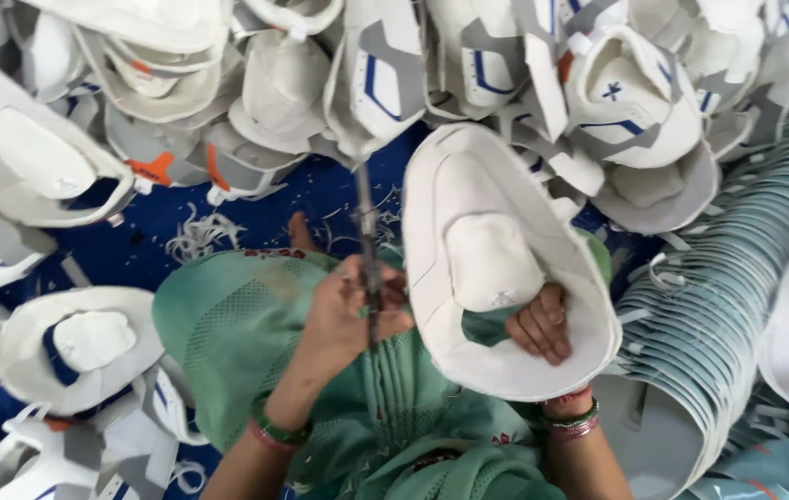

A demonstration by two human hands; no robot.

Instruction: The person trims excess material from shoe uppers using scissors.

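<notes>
Your left hand (348, 315) fists around scissors (369, 250), blades blurred; your right hand (543, 324) curls under a white shoe upper (496, 259), thumb hidden.

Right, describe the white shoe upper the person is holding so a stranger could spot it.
Start at the green cloth over the person's lap. The shoe upper rests there, gripped underneath by the right hand. Unlike the heaped ones, it lies alone, lining side up, plain white.
</notes>
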